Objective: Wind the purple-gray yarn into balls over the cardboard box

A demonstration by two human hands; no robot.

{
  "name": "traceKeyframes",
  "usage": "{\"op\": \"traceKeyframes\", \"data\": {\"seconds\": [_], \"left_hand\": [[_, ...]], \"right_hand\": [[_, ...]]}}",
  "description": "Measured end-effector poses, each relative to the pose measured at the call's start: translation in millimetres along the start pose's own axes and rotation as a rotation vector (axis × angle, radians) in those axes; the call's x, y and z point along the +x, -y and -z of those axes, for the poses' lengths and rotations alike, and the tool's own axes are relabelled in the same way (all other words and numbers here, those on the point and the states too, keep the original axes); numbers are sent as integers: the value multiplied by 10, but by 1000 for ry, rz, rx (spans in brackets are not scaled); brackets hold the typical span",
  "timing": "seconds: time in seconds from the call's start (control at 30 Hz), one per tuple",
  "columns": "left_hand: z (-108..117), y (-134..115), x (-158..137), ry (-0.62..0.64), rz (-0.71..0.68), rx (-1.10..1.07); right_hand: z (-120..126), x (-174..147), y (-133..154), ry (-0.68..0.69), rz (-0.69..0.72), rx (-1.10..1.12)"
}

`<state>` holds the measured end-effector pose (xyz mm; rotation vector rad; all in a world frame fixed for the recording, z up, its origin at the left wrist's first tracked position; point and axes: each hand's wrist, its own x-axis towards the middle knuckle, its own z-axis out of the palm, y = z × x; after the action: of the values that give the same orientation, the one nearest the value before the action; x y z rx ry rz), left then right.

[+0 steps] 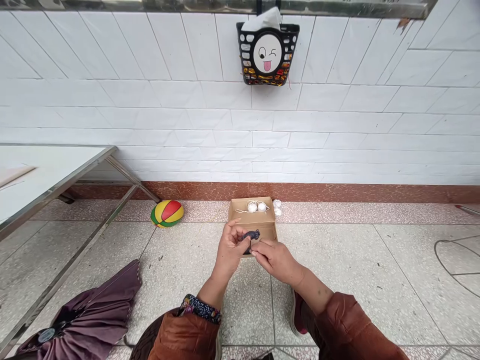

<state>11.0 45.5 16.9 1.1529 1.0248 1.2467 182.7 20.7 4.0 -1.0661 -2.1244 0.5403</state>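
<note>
My left hand (231,246) is closed around a small dark blue-grey bundle (252,234) that looks like yarn or cord, its knobbed end sticking out to the right. Close beside it, my right hand (276,257) pinches what appears to be a thin dark strand coming off the bundle. Both hands are above an open cardboard box (270,231) on the floor. Two white balls of string (257,206) with loose ends lie in the far part of the box. Something dark in its near part is mostly hidden by my hands.
More white balls (277,207) sit right of the box. A colourful ball (167,213) and a purple umbrella (101,310) lie on the left, near a metal-framed table (56,170). A black basket (245,55) hangs on the tiled wall; a wire loop (437,250) is far right.
</note>
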Motion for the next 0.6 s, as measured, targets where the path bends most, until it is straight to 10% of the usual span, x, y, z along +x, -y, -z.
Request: {"op": "traceKeyframes", "data": {"seconds": [0.23, 0.43, 0.6], "left_hand": [[-46, -15, -83, 300, 45, -8], [-38, 23, 5, 19, 13, -45], [-67, 11, -60, 274, 34, 50]], "right_hand": [[112, 51, -148, -216, -138, 63], [62, -15, -25, -47, -43, 57], [185, 28, -70, -251, -133, 138]]}}
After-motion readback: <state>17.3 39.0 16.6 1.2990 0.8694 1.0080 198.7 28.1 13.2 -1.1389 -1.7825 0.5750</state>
